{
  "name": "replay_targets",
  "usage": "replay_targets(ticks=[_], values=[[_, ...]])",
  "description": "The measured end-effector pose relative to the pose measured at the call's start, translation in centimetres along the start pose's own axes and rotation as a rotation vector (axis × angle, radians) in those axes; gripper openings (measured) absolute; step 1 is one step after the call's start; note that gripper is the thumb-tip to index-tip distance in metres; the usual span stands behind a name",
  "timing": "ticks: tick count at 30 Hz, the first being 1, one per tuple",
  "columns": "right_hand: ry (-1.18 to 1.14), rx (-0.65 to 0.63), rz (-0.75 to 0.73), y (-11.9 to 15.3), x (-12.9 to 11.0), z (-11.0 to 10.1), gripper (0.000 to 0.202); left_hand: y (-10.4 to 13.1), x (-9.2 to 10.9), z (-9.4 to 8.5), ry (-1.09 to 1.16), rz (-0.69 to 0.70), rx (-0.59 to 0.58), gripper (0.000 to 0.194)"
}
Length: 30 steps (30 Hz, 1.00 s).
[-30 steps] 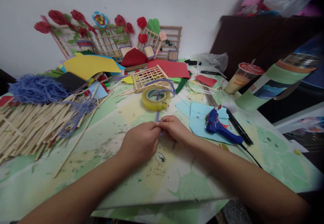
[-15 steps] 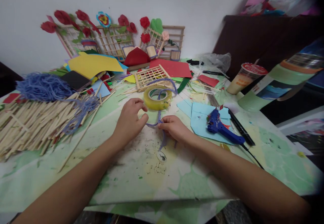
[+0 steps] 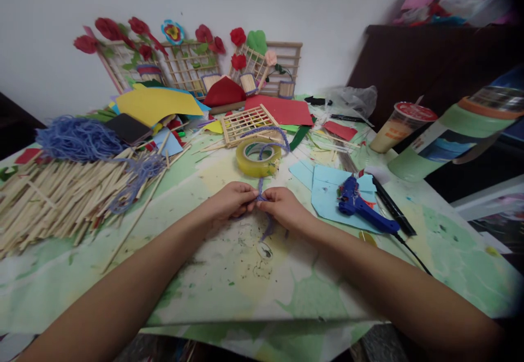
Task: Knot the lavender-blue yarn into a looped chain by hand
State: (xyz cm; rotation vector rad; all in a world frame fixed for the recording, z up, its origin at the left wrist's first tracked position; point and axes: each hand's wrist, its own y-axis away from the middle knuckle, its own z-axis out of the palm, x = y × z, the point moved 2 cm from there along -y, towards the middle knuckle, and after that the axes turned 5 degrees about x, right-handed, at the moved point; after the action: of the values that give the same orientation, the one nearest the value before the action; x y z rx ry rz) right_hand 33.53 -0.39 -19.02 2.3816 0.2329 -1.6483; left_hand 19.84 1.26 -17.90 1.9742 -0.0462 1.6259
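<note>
Blue-purple yarn (image 3: 268, 226) hangs between my two hands, its loose ends lying toward me on the tablecloth. My left hand (image 3: 235, 199) pinches the yarn with thumb and fingertips. Right beside it, my right hand (image 3: 282, 205) is closed on the same yarn. From the hands a braided length of the yarn (image 3: 282, 137) runs up over a roll of yellow tape (image 3: 245, 165) and curves beside a small wooden stick lattice (image 3: 249, 124).
Left lie many wooden sticks (image 3: 73, 198) and a blue yarn heap (image 3: 77, 138). Right are a blue glue gun (image 3: 362, 206) on light blue paper (image 3: 323, 187), a cup (image 3: 395, 127) and a bottle (image 3: 446, 132). Paper flowers (image 3: 108, 29) on lattices stand at the wall.
My left hand has moved right and down to the yarn, its fingers closing beside my right hand. My right hand keeps its hold. The view has shifted slightly.
</note>
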Motion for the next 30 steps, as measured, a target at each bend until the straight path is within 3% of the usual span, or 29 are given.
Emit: replay_targets(ticks=[5,11,18,21,24,27,30], values=[[0.372,0.074,-0.119,0.4,-0.7,-0.8,0.021,-0.1,-0.5,-0.1,0.047,-0.008,0.070,0.013],[0.864,0.222,-0.267,2.7,-3.0,-0.9,0.030,-0.4,-0.8,0.0,0.064,0.021,0.084,0.015],[1.049,0.068,-0.450,4.5,-2.7,1.9,0.019,0.3,-0.7,0.7,0.200,0.016,0.025,0.023],[1.034,0.022,-0.450,4.5,-2.3,2.1,0.020,0.6,-0.5,0.9,0.210,0.018,0.015,0.020],[0.877,0.057,-0.457,4.2,-2.4,1.5,0.025,0.6,-0.6,0.7,0.268,0.031,0.065,0.017],[0.544,0.235,-0.443,3.1,-2.3,0.2,0.027,0.5,-0.7,0.5,0.307,0.028,0.094,0.017],[0.118,0.397,-0.315,1.5,-1.3,-0.8,0.012,0.5,-0.6,0.6,0.301,0.031,0.045,0.017]])
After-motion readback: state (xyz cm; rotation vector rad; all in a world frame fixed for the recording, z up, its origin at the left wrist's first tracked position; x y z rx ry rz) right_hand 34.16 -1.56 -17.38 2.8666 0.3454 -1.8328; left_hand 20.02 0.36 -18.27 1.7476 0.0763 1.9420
